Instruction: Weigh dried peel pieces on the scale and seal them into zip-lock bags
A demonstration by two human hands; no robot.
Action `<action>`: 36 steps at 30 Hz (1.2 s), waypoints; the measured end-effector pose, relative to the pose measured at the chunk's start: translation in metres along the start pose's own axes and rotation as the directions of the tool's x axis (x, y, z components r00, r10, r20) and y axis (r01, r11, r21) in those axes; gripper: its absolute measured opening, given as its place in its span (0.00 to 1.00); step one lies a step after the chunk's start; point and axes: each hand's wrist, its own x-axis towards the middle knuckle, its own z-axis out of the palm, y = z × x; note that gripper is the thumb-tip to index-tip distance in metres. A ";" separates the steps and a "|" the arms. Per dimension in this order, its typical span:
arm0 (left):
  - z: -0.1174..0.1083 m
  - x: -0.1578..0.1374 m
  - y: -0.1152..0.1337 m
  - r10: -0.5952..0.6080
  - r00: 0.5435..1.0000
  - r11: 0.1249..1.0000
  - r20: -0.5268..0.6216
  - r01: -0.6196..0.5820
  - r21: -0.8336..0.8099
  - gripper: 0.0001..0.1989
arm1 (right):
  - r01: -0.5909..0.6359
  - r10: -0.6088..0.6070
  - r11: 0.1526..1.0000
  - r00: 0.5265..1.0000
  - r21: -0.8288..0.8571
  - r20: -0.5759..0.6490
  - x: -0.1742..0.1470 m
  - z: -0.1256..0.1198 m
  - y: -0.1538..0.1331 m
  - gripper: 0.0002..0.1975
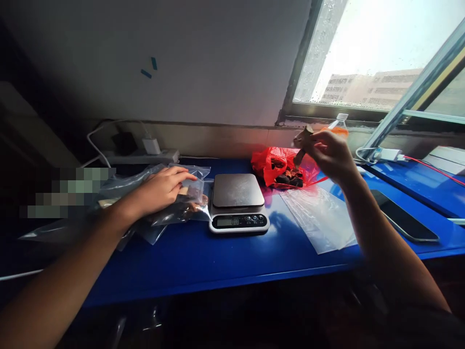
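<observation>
My left hand point(165, 189) lies flat, fingers stretched out, on a pile of clear plastic bags point(185, 213) with brown pieces inside. My right hand point(329, 152) is raised, pinching a brown, knobbly dried piece point(303, 139) that looks like a dried mushroom. Below it sits an open red plastic bag point(262, 165) full of dark brown dried pieces point(288, 179). Between my hands stands a digital kitchen scale point(238, 191) with a bare metal plate. Its display is lit too faintly to read surely.
Flat clear bags point(319, 218) lie right of the scale on the blue table point(218, 261). Farther right is a black phone point(403, 218). A bottle point(339, 126) stands by the window. A power strip with a white charger point(150, 145) runs along the wall at the back left.
</observation>
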 end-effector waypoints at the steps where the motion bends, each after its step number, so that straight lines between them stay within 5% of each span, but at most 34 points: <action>1: -0.001 0.000 0.001 0.000 1.000 1.000 0.009 0.000 -0.010 0.24 | 0.064 -0.062 0.998 0.994 -0.013 0.091 -0.002 0.011 -0.016 0.07; 4: -0.003 -0.001 0.004 -0.001 1.000 0.999 0.026 0.002 -0.040 0.23 | 0.305 -0.261 0.946 0.917 -0.109 0.300 -0.013 0.053 -0.049 0.04; 8: -0.002 -0.002 0.004 -0.009 1.000 0.999 0.005 0.009 -0.040 0.22 | 0.609 -0.474 0.752 0.765 -0.252 0.436 -0.029 0.103 -0.055 0.10; 11: 0.000 -0.002 0.001 0.004 1.000 0.999 0.000 -0.004 -0.038 0.22 | 0.701 -0.493 0.656 0.678 -0.279 0.545 -0.040 0.114 -0.048 0.09; 14: 0.000 -0.002 0.000 0.008 1.000 0.999 0.000 -0.008 -0.039 0.23 | 0.712 -0.480 0.641 0.663 -0.286 0.575 -0.046 0.107 -0.046 0.11; 17: -0.001 -0.002 0.002 0.005 1.000 0.999 0.002 -0.005 -0.045 0.22 | 0.678 -0.462 0.676 0.694 -0.288 0.552 -0.046 0.096 -0.049 0.14; 23: -0.001 -0.003 0.002 0.018 1.000 1.000 0.011 -0.018 -0.012 0.22 | 0.479 -0.408 0.835 0.869 -0.270 0.281 -0.030 0.069 -0.045 0.11; 27: -0.006 -0.004 0.003 0.018 0.981 0.995 -0.193 0.000 0.096 0.19 | 0.342 -0.331 0.859 0.939 -0.380 0.097 -0.012 0.044 -0.021 0.06; 31: -0.014 -0.008 0.013 0.014 0.940 0.997 -0.342 0.011 0.073 0.17 | 0.057 -0.131 0.823 0.987 -0.565 -0.092 0.001 0.022 0.014 0.04; 33: -0.012 -0.008 0.018 0.029 0.934 0.999 -0.355 -0.011 0.053 0.16 | -0.035 -0.007 0.776 0.998 -0.630 -0.064 0.005 0.017 0.031 0.05; 36: -0.004 -0.005 0.022 0.087 0.958 0.996 -0.274 -0.076 0.048 0.16 | 0.016 0.089 0.720 0.989 -0.694 0.115 0.006 0.019 0.049 0.05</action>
